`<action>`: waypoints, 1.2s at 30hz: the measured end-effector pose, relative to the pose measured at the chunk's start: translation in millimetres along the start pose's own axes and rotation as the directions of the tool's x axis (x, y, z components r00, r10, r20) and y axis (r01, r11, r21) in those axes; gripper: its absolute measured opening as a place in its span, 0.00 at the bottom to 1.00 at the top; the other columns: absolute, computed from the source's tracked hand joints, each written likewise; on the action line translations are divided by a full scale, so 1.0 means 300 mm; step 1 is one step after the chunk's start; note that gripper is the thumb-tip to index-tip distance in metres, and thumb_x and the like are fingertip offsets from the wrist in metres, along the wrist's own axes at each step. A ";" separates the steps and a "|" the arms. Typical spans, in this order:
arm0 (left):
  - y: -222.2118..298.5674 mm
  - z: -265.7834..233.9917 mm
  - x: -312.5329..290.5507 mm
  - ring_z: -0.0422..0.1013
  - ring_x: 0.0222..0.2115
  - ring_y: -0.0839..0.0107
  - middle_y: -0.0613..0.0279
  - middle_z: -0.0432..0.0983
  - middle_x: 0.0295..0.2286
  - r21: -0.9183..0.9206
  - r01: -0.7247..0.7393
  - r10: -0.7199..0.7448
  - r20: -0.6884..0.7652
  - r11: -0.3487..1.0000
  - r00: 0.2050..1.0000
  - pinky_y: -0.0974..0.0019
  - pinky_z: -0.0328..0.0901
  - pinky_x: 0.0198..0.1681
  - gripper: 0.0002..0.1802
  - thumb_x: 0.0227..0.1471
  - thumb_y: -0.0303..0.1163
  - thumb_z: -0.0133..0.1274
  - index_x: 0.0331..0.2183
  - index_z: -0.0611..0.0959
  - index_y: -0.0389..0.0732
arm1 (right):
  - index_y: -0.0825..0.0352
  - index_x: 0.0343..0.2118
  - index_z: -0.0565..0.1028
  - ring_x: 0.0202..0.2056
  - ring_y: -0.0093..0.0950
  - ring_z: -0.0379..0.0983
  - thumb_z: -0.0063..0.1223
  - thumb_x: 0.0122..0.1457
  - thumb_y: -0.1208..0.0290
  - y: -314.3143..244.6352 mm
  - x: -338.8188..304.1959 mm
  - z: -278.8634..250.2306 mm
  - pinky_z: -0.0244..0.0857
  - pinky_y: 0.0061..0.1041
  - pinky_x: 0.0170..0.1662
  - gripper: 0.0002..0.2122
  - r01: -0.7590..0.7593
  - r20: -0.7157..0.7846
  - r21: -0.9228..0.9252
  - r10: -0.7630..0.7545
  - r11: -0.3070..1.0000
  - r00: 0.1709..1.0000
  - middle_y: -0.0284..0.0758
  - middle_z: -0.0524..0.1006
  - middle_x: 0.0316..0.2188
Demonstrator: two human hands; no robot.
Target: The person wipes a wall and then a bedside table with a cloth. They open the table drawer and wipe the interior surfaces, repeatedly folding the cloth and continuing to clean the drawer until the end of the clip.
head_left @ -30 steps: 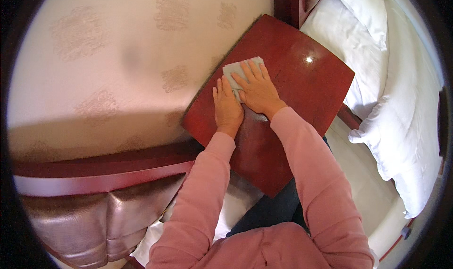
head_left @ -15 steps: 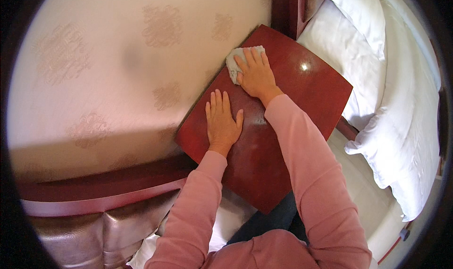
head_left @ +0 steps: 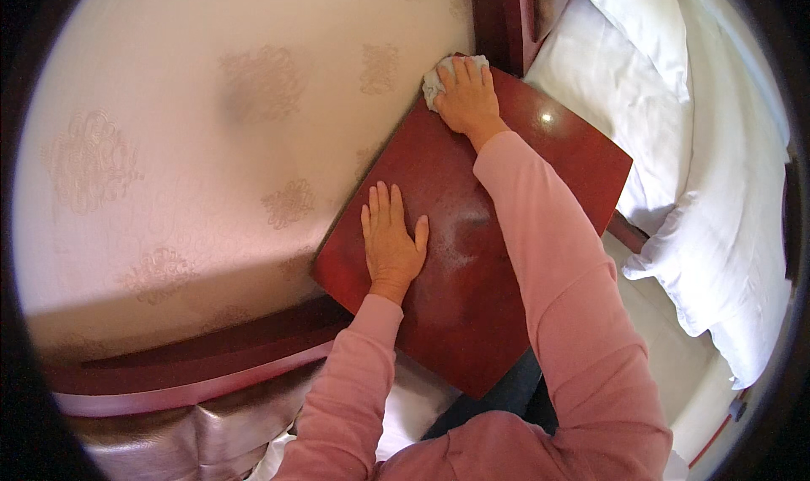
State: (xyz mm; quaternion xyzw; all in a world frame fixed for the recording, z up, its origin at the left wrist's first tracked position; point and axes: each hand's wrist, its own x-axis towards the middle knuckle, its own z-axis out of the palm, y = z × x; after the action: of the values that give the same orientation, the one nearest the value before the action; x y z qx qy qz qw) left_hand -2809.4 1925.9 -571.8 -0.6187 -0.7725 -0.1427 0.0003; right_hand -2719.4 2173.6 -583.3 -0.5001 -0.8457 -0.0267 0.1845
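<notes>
A glossy reddish-brown wooden tabletop lies below my arms, its corner toward the wall. At the far corner, my right hand presses a crumpled pale grey cloth onto the surface along the wall-side edge. The palm hides part of the cloth, which shows beyond the fingertips and to their left. My left hand rests flat and empty on the left part of the tabletop, thumb spread from the fingers. A dull, hazy patch shows on the wood between my two arms.
Patterned beige wallpaper borders the tabletop's left edge. White bedding and a pillow lie at the right. A dark red headboard frame with shiny padded panels stands at lower left; another dark frame rises beyond the far corner.
My right hand has slid the cloth farther away and slightly right, up to the tabletop's far corner. My left hand stays flat, almost in the same place.
</notes>
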 end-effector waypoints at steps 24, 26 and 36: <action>-0.062 0.060 0.002 0.49 0.62 0.51 0.43 0.54 0.60 0.086 -0.052 0.059 -0.079 0.995 0.995 0.52 0.43 0.65 0.33 0.58 0.43 0.44 0.58 0.64 0.33 | 0.61 0.58 0.64 0.62 0.40 0.52 0.43 0.58 0.58 0.430 -0.538 -0.188 0.41 0.45 0.64 0.25 -0.243 -0.183 -0.142 0.216 0.960 0.959 0.42 0.61 0.59; -0.075 0.071 0.005 0.48 0.62 0.52 0.44 0.54 0.60 0.107 -0.043 0.051 -0.069 0.993 0.996 0.52 0.43 0.65 0.33 0.59 0.44 0.43 0.59 0.63 0.33 | 0.62 0.58 0.65 0.61 0.41 0.54 0.44 0.57 0.59 0.435 -0.610 -0.214 0.42 0.45 0.64 0.25 -0.232 -0.204 -0.116 0.205 0.966 0.957 0.42 0.63 0.58; -0.062 0.047 0.004 0.51 0.62 0.52 0.46 0.55 0.60 0.266 -0.042 0.046 -0.009 0.963 0.999 0.51 0.46 0.63 0.29 0.62 0.43 0.38 0.58 0.64 0.35 | 0.66 0.55 0.68 0.64 0.42 0.49 0.48 0.54 0.65 0.104 -1.032 -0.392 0.39 0.47 0.65 0.24 -0.249 -0.100 0.248 0.280 0.936 0.955 0.45 0.62 0.59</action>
State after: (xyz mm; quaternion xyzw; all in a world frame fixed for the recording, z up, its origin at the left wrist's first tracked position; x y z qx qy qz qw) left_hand -2824.9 1926.7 -589.1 -0.6289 -0.7709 -0.0426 0.0921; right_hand -2525.4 1903.3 -583.1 -0.5814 -0.7537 0.0641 0.2997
